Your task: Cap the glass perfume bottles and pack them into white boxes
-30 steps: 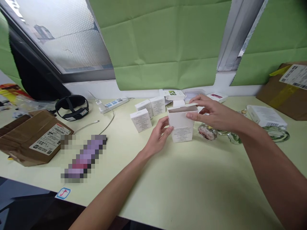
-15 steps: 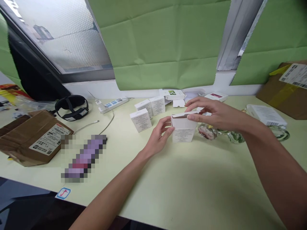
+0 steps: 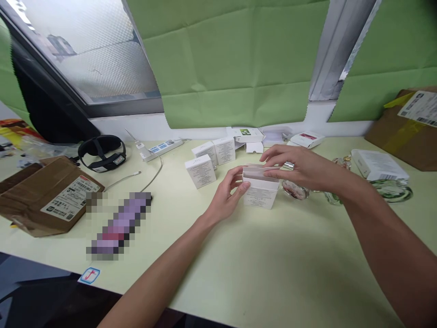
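White box (image 3: 260,193) is tilted, low by the pale table (image 3: 273,273), between my two hands. My left hand (image 3: 227,193) grips its left side. My right hand (image 3: 300,166) pinches the top flap. A glass bottle (image 3: 295,189) lies under my right fingers. Small boxes (image 3: 201,171) stand beyond my left fingers.

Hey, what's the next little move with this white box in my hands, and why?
Probably press the top flap flat with the right hand. The flap lies folded over the white box, but its edge looks slightly raised, and the left hand steadies the box's left side.
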Demonstrator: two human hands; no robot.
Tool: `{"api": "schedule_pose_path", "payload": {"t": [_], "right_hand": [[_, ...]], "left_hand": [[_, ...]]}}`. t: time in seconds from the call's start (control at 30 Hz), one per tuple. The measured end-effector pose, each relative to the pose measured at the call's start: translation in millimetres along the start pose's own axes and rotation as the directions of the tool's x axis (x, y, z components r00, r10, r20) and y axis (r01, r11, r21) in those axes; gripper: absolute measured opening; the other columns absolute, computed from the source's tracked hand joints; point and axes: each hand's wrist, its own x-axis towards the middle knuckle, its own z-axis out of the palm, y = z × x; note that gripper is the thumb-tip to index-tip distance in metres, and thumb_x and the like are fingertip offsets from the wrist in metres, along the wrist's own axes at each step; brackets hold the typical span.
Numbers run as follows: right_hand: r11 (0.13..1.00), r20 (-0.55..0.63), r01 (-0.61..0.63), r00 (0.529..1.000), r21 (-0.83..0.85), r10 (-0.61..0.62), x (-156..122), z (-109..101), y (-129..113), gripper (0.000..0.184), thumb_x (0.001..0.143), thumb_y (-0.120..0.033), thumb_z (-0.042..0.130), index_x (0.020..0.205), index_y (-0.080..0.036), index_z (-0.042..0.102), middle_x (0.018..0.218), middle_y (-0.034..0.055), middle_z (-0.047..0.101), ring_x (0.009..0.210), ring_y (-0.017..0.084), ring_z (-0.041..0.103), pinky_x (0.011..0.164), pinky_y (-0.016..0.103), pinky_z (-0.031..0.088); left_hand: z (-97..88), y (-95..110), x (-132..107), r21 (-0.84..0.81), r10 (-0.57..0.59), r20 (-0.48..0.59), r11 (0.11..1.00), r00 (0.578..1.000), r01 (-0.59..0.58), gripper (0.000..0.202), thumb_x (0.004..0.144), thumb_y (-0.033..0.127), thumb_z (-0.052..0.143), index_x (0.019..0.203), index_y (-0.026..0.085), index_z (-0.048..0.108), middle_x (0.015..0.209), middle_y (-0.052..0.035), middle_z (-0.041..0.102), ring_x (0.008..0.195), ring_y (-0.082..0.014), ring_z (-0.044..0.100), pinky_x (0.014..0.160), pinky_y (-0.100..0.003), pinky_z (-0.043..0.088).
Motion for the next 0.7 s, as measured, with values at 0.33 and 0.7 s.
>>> {"api": "schedule_pose_path", "payload": {"t": [0.33,0.7], "right_hand": [[0.996,0.061,-0.013,0.998,-0.09,0.018,0,6,-4,0.034,0.094,-0.047,0.046,0.089,-0.026,0.072,0.124,0.0047,0.063,0.093,0.024,0.063,0.08,0.04,0.046],[0.985,0.033,-0.084,0.995,-0.152,0.09,0,15,-12,0.034,0.093,-0.049,0.047,0.088,-0.026,0.072,0.108,0.0089,0.067,0.089,0.026,0.061,0.074,0.037,0.044]], "left_hand": [[2.2,7,-1,0.038,-0.045,-0.01,0.998,0.999,0.045,0.037,0.099,0.04,0.05,0.133,0.029,0.046,0.125,-0.0076,0.055,0.11,-0.0202,0.056,0.092,-0.034,0.048],[8.1,13,-3,0.057,-0.121,-0.039,0.991,0.992,0.123,0.034,0.099,0.044,0.048,0.131,0.031,0.047,0.107,-0.0049,0.05,0.096,-0.0178,0.051,0.083,-0.03,0.047]]}}
